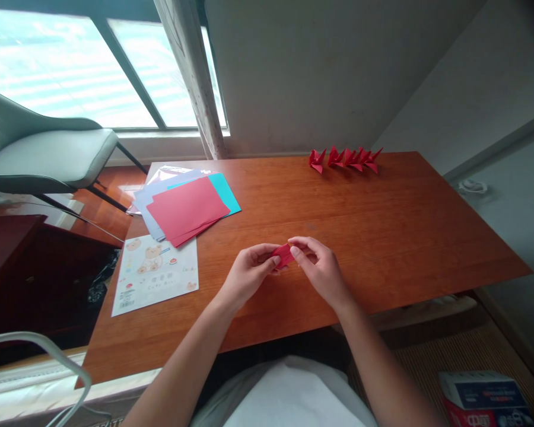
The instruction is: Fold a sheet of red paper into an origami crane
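Note:
Both my hands meet over the middle of the wooden table [404, 237], pinching a small folded piece of red paper [284, 255] between them. My left hand [249, 273] grips its left side with curled fingers. My right hand [320, 267] pinches its right side with thumb and forefinger. The paper is held just above the tabletop and is partly hidden by my fingers.
A stack of coloured sheets, red on top [187, 209], lies at the left of the table, with a white bear-print sheet [155, 273] below it. Several folded red paper figures [345, 159] stand in a row at the far edge. A grey chair [48, 154] stands left.

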The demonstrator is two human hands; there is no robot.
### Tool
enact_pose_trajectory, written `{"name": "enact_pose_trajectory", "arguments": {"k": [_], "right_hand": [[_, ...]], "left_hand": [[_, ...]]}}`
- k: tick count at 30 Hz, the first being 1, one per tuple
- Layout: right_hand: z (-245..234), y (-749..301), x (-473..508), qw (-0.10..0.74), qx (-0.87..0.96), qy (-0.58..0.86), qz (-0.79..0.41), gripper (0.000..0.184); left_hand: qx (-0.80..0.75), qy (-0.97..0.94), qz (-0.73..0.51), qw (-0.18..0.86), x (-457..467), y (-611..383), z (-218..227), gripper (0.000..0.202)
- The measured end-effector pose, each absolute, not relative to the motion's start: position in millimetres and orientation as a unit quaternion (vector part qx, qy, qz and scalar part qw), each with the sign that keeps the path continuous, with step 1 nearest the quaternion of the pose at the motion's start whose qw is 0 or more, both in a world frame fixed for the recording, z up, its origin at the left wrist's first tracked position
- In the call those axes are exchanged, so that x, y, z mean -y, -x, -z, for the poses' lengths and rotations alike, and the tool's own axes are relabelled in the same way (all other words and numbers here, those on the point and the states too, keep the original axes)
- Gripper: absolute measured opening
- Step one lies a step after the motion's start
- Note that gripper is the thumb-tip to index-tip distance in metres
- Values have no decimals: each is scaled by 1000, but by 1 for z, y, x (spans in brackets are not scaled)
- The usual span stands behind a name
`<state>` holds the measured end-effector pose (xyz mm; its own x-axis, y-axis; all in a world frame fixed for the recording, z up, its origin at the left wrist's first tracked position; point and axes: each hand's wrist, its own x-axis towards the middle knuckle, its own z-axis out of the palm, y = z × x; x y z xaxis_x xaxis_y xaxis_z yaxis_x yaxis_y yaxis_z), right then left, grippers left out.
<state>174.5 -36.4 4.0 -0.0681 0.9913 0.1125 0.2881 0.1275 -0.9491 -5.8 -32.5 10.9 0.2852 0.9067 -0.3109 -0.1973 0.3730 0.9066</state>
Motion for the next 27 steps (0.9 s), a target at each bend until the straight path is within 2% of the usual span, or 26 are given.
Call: {"name": "enact_pose_trajectory", "arguments": {"k": [3,11,18,22,24,27], "right_hand": [[-1,-176,33,424,593,508,-459,17],[12,-163,37,541,448,520,-486,17],[4,-164,39,466,488,515,-528,16],[0,-167,38,452,491,517,-536,16],[1,-166,38,460,481,526,-529,19],[4,-162,37,487,460,532,-519,24]], "left_hand": [[-447,-400,-371,709,33,4,-13,40],[-477,-382,-396,686,31,8,-14,28],[-502,-421,-508,559,30,8,-6,29],[-504,-417,-515,553,33,8,-8,30],[-510,-410,-513,556,33,8,-11,37],[-489,-380,-490,613,32,7,-14,47]]}}
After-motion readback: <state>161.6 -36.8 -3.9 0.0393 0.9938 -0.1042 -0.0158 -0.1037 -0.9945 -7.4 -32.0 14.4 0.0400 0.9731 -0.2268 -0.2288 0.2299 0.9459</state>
